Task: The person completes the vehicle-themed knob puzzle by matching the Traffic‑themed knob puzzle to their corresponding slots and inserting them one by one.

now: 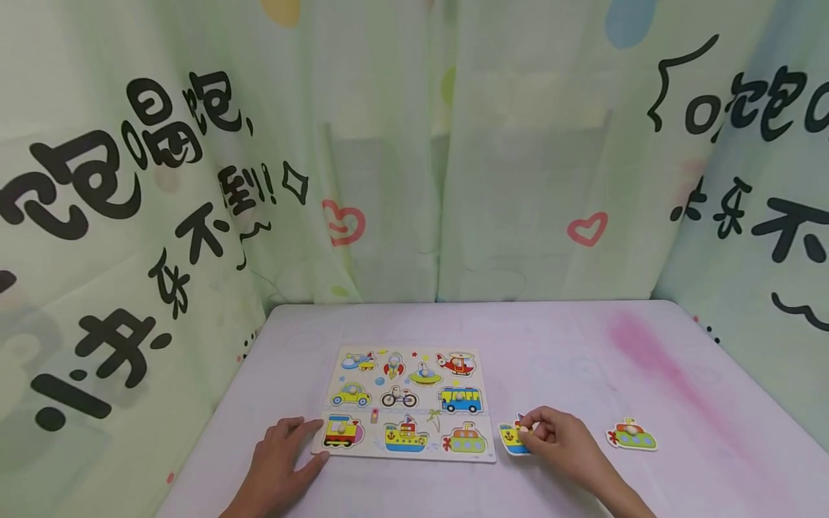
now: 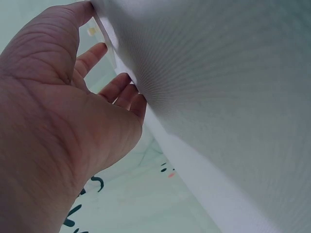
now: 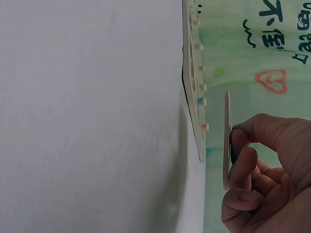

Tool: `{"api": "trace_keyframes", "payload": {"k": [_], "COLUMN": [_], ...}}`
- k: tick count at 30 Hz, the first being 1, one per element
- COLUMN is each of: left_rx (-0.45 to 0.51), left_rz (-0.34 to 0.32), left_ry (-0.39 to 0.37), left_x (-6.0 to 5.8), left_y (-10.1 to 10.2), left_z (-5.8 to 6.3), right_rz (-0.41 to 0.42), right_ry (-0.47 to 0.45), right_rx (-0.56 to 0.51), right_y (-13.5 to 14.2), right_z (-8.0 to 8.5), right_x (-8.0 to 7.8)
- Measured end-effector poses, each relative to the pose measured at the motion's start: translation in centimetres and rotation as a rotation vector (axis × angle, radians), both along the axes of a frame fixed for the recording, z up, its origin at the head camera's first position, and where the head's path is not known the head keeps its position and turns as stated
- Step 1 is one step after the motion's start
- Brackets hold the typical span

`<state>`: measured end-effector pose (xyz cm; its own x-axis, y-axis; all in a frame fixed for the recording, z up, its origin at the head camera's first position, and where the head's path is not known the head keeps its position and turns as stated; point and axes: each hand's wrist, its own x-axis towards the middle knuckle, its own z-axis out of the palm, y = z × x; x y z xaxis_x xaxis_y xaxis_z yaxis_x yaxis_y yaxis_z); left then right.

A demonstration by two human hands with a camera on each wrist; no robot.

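Observation:
A wooden peg puzzle board (image 1: 382, 411) with vehicle pictures lies flat on the table. My left hand (image 1: 278, 460) rests at its lower left corner, with thumb and fingertips at the edge; the left wrist view shows this hand (image 2: 63, 102) with its fingers spread. Just beyond the board's lower right corner, my right hand (image 1: 563, 439) pinches a boat puzzle piece (image 1: 510, 439) by its knob. The right wrist view shows this piece (image 3: 226, 141) edge-on and raised off the table, with the thumb and fingers of my right hand (image 3: 267, 165) covering the knob.
A green submarine puzzle piece (image 1: 633, 436) with a knob lies on the table to the right of my right hand. The pale tablecloth (image 1: 550, 345) has a pink smear at the right. Printed curtains (image 1: 505, 216) hang behind and along both sides of the table.

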<state>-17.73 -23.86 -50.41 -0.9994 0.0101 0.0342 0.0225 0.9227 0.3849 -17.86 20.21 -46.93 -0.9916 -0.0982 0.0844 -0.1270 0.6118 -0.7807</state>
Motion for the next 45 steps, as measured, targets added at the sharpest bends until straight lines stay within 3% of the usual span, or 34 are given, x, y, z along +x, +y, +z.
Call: {"api": "trace_keyframes", "payload": {"k": [16,30,45], "left_rx": [0.019,0.015,0.004], "left_rz": [0.011,0.016,0.007], "left_ry": [-0.008,-0.012,0.013], "left_x": [0.0,-0.1,0.2], "left_y": [0.1,0.1,0.0], "left_z": [0.0,0.0,0.0], "right_rz": [0.149,0.281,0.302], "right_ry": [0.012,0.052,0.049], "right_rx": [-0.049,0.004,0.057], "right_y": [-3.5,-5.8,-8.3], "right_z": [0.3,0.3,-0.4], "right_x": [-0.5,-1.0,-1.6]}}
